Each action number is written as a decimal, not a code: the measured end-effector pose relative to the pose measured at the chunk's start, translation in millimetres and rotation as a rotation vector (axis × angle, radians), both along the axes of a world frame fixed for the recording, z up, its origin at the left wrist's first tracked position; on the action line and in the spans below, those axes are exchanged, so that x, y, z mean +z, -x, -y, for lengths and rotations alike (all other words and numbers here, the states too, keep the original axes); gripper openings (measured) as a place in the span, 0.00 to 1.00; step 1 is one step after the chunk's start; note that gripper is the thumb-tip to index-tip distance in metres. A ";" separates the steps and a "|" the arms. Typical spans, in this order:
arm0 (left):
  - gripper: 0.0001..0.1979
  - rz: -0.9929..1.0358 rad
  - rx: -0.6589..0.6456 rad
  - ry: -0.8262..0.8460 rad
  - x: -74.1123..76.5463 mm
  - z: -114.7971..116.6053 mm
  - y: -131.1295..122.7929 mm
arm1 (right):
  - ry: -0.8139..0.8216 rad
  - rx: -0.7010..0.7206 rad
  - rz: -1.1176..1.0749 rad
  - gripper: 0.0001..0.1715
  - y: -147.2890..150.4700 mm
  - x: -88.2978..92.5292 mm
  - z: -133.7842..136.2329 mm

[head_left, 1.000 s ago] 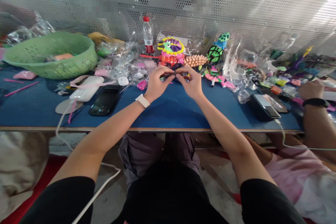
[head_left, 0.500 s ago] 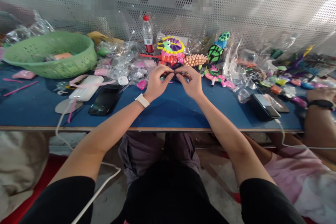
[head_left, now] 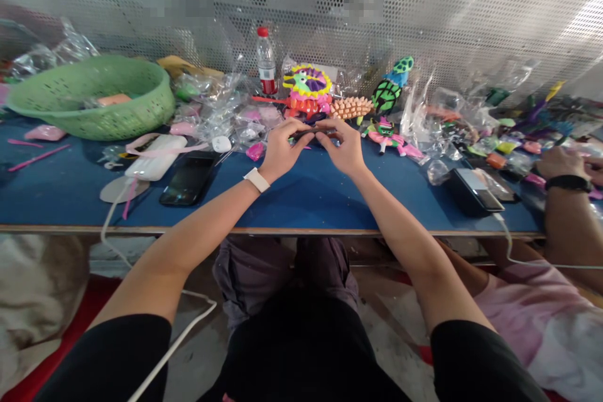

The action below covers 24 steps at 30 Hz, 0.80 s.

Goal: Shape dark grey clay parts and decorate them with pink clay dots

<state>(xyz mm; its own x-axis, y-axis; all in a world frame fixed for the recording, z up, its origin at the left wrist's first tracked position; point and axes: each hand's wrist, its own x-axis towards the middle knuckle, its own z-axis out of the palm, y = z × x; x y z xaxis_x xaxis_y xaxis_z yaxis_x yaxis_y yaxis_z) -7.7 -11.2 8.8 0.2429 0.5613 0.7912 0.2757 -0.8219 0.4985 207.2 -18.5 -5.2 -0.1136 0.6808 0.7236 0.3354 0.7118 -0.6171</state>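
My left hand [head_left: 284, 147] and my right hand [head_left: 343, 146] meet over the blue table, fingertips nearly together. Pinched between them is a thin dark strip [head_left: 311, 132], mostly covered by the fingers; its material is too small to tell. Just behind the hands stands a colourful clay-like figure [head_left: 308, 85] with a yellow toothed rim, purple middle and red base. To its right lies a bumpy orange-tan piece [head_left: 351, 107]. Close to my right hand is a pink and green figure [head_left: 385, 133]. A bright pink lump [head_left: 255, 151] lies left of my left hand.
At the left stands a green basket [head_left: 94, 129], with a white power bank [head_left: 157, 156] and black phone [head_left: 187, 179] in front. Behind are a bottle [head_left: 266, 63] and a green-blue figure [head_left: 391, 88]. Right: clear packets, a black device [head_left: 473, 193], a co-worker's hand [head_left: 560, 162].
My fingers have shifted slightly, and more of the dark strip shows between them. The co-worker's hand at the right has moved a little left, and a second hand appears beside it.
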 end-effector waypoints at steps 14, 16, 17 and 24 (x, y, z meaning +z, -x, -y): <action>0.28 0.181 -0.094 0.331 -4.3 -6.5 -3.4 | -0.091 -0.070 0.214 0.11 -5.1 5.5 2.3; 0.26 0.187 -0.101 0.366 -5.7 -8.2 -3.3 | -0.099 -0.078 0.239 0.11 -5.3 6.3 3.4; 0.24 0.185 -0.104 0.379 -5.8 -8.3 -3.4 | -0.099 -0.080 0.245 0.11 -5.2 6.7 4.0; 0.26 0.174 -0.129 0.380 -2.1 -4.6 -4.8 | -0.058 -0.040 0.186 0.13 -1.5 5.1 4.9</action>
<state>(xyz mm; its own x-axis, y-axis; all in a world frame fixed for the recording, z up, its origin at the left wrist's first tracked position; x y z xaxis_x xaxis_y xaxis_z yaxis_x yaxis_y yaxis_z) -2.8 -6.6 6.7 0.2112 0.7942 0.5698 0.0679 -0.5935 0.8020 208.6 -23.4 0.0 -0.2228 0.6452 0.7308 0.4680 0.7284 -0.5004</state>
